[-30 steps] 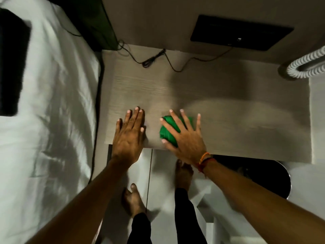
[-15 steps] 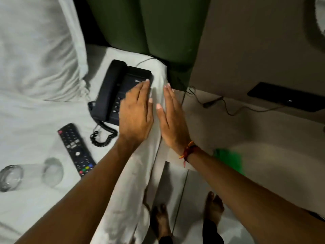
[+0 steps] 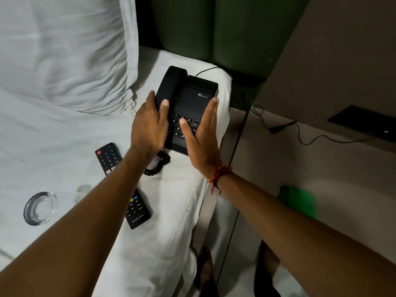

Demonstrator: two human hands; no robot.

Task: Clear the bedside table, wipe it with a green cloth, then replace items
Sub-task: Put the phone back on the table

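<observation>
Telephone (image 3: pixel 188 108) sits on the bed (image 3: pixel 53 146) between our hands: left hand (image 3: pixel 150 127) cupping its handset side, right hand (image 3: pixel 202 140) flat and unclenched alongside.

The setting was a hotel-style bedroom: a white-sheeted bed (image 3: pixel 64 146) with pillow (image 3: pixel 64 50) and green padded headboard (image 3: pixel 214 28), a corded desk telephone (image 3: pixel 190 99), and a wood-grain bedside table (image 3: pixel 300 159).

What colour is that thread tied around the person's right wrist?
The thread on the right hand wrist is red with some orange-yellow, seen in the head view.
</observation>
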